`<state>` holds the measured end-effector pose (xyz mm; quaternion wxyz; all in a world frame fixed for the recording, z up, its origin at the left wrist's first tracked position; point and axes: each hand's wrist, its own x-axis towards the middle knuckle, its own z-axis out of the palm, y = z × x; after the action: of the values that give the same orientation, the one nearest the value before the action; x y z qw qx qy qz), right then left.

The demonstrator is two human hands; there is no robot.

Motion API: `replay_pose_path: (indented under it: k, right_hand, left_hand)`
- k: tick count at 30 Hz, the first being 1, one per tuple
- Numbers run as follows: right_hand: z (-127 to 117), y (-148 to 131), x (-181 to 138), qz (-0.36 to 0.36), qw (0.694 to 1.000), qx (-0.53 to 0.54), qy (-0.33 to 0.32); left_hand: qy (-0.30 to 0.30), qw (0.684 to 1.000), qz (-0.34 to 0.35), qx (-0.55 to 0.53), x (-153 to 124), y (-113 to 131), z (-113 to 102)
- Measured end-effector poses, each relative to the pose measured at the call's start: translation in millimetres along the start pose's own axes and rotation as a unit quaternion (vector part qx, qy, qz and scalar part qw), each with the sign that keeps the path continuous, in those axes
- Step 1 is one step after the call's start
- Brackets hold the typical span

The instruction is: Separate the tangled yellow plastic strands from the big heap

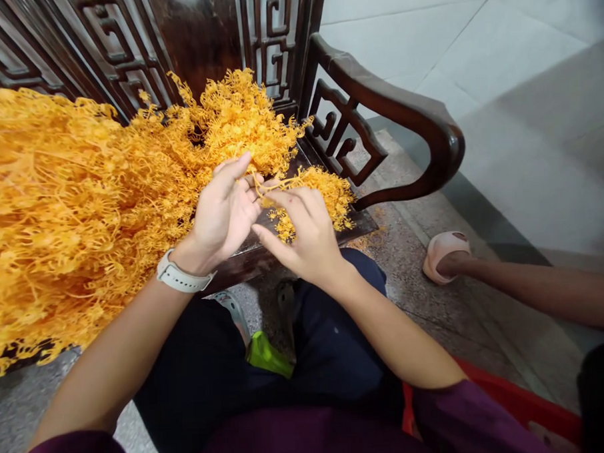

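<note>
While half-open left hand [224, 213] and curled right hand [307, 236] seem to work yellow stem [279, 185], grips unclear, next move likely needs pinch

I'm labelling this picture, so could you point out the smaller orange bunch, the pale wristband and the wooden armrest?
Smaller orange bunch [337, 197]: head view, on its frilly right part.
Pale wristband [184, 279]: head view, on the strap's middle.
Wooden armrest [401, 105]: head view, on the curved top rail.
</note>
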<state>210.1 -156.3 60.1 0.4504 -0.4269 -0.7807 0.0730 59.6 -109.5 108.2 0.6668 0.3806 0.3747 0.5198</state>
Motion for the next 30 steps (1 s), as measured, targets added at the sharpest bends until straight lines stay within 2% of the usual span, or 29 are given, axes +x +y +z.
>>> replay_pose_path:
  k: [3, 6, 9, 12, 17, 22, 26, 30]
  right_hand:
    - [0, 10, 4, 0.018, 0.999, -0.008, 0.039]
    - [-5, 12, 4, 0.016, 0.997, 0.013, 0.073]
    - [-7, 10, 2, 0.039, 0.994, 0.081, 0.068]
    - [-7, 11, 0, 0.097, 0.980, 0.161, 0.072]
    - [-9, 17, 2, 0.191, 0.945, 0.251, 0.091]
    - [-17, 21, 8, 0.226, 0.928, 0.272, 0.118]
    - [-22, 26, 11, 0.237, 0.919, 0.286, 0.137]
    - [-23, 29, 10, 0.235, 0.919, 0.292, 0.120]
  left_hand:
    - [-0.026, 0.997, -0.015, -0.077, -7, -2, 2]
    - [-0.041, 0.997, -0.013, -0.067, -7, -8, -1]
    - [-0.046, 0.998, 0.040, -0.007, -2, -16, -7]
    - [-0.050, 0.991, 0.102, 0.067, 4, -22, -15]
    - [-0.057, 0.957, 0.211, 0.190, 15, -27, -27]
    - [-0.104, 0.926, 0.229, 0.282, 15, -28, -31]
    - [-0.122, 0.880, 0.252, 0.384, 4, -22, -25]
    - [-0.154, 0.787, 0.288, 0.524, -7, -13, -15]
